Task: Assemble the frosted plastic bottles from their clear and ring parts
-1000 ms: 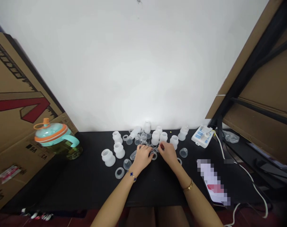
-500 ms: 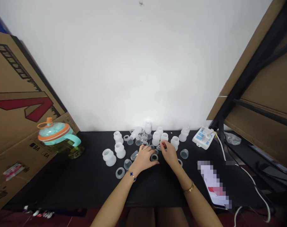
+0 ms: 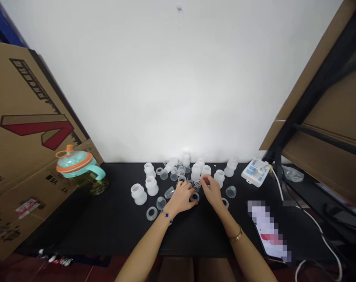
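My left hand, with a blue-charmed bracelet at the wrist, has its thumb and fingers around a translucent ring on the black table. Just right of it, my right hand pinches thumb and forefinger together at a small clear piece. White bottles stand behind the hands, among them one bottle by my right hand. Left of my left hand lie a clear cup, a clear dome and another ring. A further dome sits to the right.
A teal jug with an orange lid stands at the left beside a cardboard box. At the right are a phone, a white power strip, cables and a plastic bag. The black table meets a white wall.
The whole view has shifted slightly. My left hand's thumb and fingers have closed in on the ring. My right hand stays pinched in nearly the same place.
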A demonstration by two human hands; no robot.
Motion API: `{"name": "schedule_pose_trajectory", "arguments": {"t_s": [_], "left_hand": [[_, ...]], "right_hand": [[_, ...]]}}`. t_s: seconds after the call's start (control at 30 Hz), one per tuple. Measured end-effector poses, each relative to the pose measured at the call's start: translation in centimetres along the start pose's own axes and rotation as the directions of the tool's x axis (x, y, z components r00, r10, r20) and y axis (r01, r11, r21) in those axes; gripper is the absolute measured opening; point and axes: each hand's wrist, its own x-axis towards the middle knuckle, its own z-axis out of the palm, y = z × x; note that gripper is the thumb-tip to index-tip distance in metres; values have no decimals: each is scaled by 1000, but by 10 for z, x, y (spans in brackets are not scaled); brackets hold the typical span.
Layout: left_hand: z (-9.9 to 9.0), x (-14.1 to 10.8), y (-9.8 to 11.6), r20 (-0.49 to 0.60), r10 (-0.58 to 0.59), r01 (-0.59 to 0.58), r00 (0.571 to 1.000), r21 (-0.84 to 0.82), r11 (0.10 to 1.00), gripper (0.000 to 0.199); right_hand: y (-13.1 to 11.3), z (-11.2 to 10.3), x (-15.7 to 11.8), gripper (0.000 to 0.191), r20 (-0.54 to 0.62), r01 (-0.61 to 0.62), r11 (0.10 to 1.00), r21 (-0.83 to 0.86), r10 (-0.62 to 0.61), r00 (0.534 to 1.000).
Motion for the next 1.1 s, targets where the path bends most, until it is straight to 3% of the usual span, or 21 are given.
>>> {"name": "schedule_pose_trajectory", "arguments": {"t_s": [0.23,0.4,0.53,0.8,0.97,1.1], "left_hand": [[0,1,5,-5,-5,4,1000,-185,983,37],[-6,1,6,-88,-46,21,995,-266,964,34],[-9,4,5,-151,-170,122,974,-285,951,32],[-3,6,-2,-313,-348,212,884,-395,894,36],[-1,6,-5,-347,-396,207,850,-472,857,38],[-3,6,-4,-361,-420,209,833,-498,842,37]], "right_hand": [[-1,2,-2,28,-77,-59,994,90,66,995],[-1,1,-3,30,-93,-65,975,212,86,992],[0,2,-4,31,-92,-90,953,290,122,988],[4,9,-2,39,48,-261,807,530,278,959],[2,12,0,48,157,-364,696,619,344,926],[1,10,1,42,201,-404,614,678,373,906]]}}
